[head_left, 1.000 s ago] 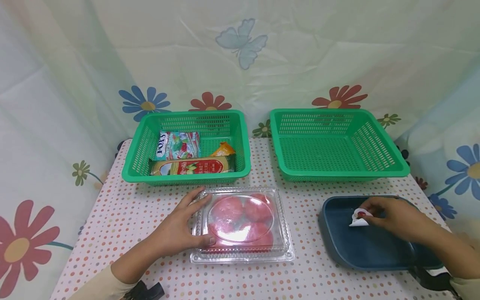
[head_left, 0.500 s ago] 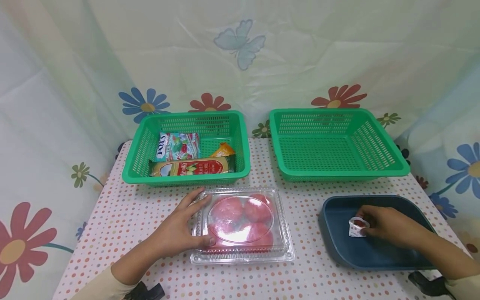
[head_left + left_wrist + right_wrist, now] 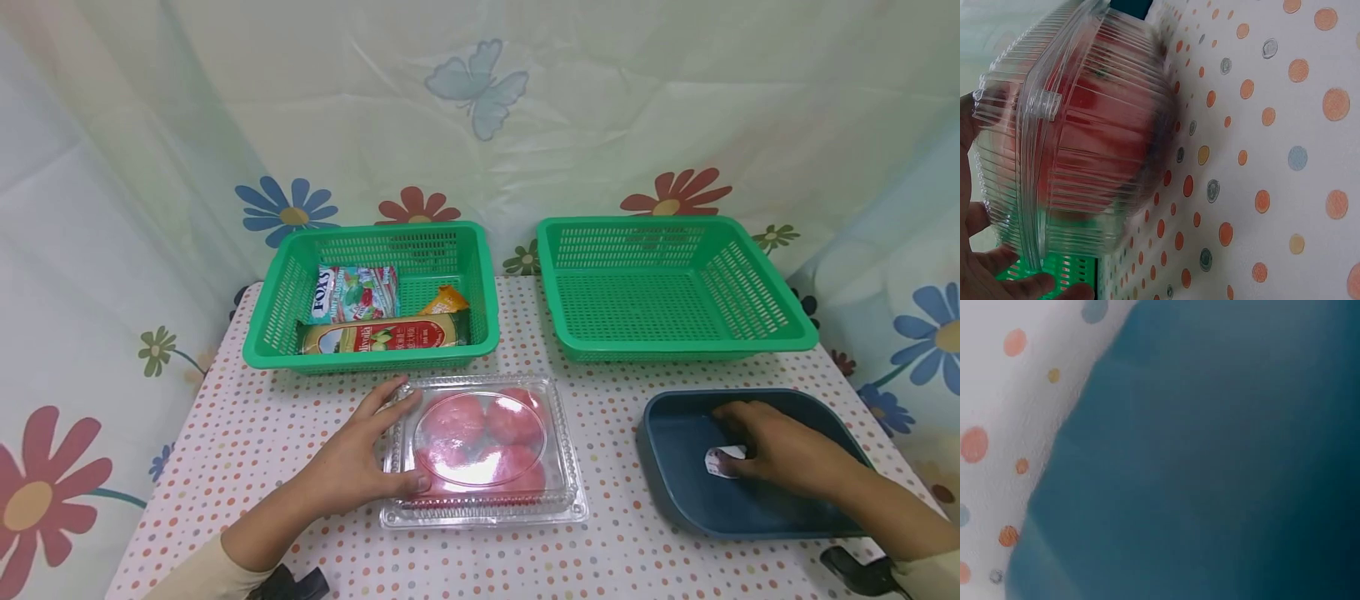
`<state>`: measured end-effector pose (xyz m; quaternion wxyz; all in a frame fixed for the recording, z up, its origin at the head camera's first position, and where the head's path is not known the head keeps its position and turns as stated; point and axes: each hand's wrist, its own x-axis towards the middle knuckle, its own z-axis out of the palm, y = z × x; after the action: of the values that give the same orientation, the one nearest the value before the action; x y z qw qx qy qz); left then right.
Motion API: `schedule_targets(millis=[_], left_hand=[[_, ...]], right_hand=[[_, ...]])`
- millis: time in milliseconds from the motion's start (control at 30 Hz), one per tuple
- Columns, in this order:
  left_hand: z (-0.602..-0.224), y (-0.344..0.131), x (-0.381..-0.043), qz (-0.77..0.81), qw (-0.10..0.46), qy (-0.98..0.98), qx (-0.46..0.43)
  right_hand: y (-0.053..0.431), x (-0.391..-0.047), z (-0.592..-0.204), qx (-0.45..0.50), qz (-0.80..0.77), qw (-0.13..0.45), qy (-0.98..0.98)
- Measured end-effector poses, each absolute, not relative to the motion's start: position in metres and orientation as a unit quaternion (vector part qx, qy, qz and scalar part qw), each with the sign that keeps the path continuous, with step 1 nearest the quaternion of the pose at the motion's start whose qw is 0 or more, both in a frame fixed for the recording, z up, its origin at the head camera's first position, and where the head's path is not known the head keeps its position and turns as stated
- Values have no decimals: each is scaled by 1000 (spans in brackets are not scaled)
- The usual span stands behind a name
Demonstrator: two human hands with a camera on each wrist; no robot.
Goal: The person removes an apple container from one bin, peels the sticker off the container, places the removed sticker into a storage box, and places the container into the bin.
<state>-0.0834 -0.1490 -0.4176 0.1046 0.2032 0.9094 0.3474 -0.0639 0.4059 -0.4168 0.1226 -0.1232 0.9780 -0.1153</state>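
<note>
My left hand (image 3: 356,458) rests at the left side of a clear plastic clamshell box (image 3: 564,442) holding several round red fruits (image 3: 455,419). Its thumb lies on the lid's front left and its fingers reach over the back left. The left wrist view shows this box (image 3: 1094,144) from the side, with fingertips (image 3: 1025,284) at the lid's edge. My right hand (image 3: 787,446) is down inside a dark blue tray (image 3: 678,500), its fingers spread apart from the thumb. Beneath the thumb a small white cup (image 3: 731,469) lies, partly covered. The right wrist view has only the tray (image 3: 1179,456) and tablecloth.
Behind the box, a green basket (image 3: 258,337) contains a FOX'S candy bag (image 3: 356,293), an orange wrapper (image 3: 448,300) and a long pasta packet (image 3: 386,333). A second green basket (image 3: 686,344) stands at the back right. A flowered curtain (image 3: 480,167) hangs behind the table.
The right hand has lowered the small cup into the tray, tipping it over, and its fingers have moved apart from the thumb. The left hand and box have stayed put.
</note>
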Motion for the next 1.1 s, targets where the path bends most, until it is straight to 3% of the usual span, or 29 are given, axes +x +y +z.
schedule_targets(millis=[200,367,733,933,1100], left_hand=[[-419,-148,-83,350,107,909,197],[-420,-148,-82,359,111,906,194],[-420,-149,-81,372,110,901,194],[-421,-150,-80,382,123,898,180],[-421,-150,-80,388,126,895,178]], right_hand=[[393,-59,-391,-139,-102,99,980],[353,-55,-365,-130,-211,82,965],[251,-53,-372,-173,-389,173,888],[224,-57,-385,-98,-462,223,853],[210,-61,-389,-30,-482,230,845]])
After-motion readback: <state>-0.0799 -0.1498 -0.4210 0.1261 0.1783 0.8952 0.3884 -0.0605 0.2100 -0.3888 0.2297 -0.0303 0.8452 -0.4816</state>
